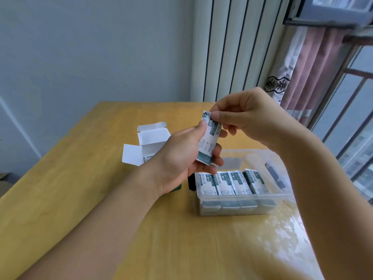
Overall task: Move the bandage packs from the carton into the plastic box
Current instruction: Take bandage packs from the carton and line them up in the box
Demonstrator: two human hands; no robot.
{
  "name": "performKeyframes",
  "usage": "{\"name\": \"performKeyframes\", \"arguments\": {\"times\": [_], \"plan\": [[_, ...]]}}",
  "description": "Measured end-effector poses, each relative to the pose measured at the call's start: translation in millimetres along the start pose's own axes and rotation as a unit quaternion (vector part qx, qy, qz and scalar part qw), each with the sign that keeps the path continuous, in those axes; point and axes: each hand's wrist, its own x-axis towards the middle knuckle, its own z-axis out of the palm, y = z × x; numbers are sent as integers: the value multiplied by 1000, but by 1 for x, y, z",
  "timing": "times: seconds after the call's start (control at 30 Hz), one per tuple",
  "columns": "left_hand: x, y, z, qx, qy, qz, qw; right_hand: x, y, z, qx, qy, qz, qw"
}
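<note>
on wooden table (101, 199), held bandage packs (207, 138) upright, long axis twelve-to-six, left hand (181, 156) gripping low, right hand (248, 116) pinching top, directly above plastic box (242, 199) at six; open carton (149, 142) at nine.

Wooden table (80, 199), grey wall (90, 47), pink curtain (314, 67)

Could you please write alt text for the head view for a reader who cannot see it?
Both hands hold a bandage pack above a clear plastic box with four rows of packs: left hand grips it, right hand pinches its top. The open carton stands behind on the wooden table.
</note>
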Motion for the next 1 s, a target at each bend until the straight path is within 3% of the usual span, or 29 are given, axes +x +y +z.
{"name": "performKeyframes", "arguments": {"times": [0.07,0.13,0.23,0.33,0.43,0.53,1.0], "plan": [[-2,0,1,44,-21,-20,999,-1,4,-4,9,-19,8,1000],[-4,3,-4,170,-28,-26,985,-1,8,-12,22,-5,20,1000],[-9,17,-19,387,-13,60,920,-1,17,-25,-6,-18,61,998],[-17,31,-32,469,-5,82,879,0,28,-24,-122,-100,121,980],[-22,34,-35,504,-48,38,862,0,31,-8,-172,-190,150,955],[-18,27,-35,517,-65,19,853,0,29,8,-184,-228,158,943],[-10,20,-40,536,-80,-8,841,0,29,30,-207,-243,211,924]]}}
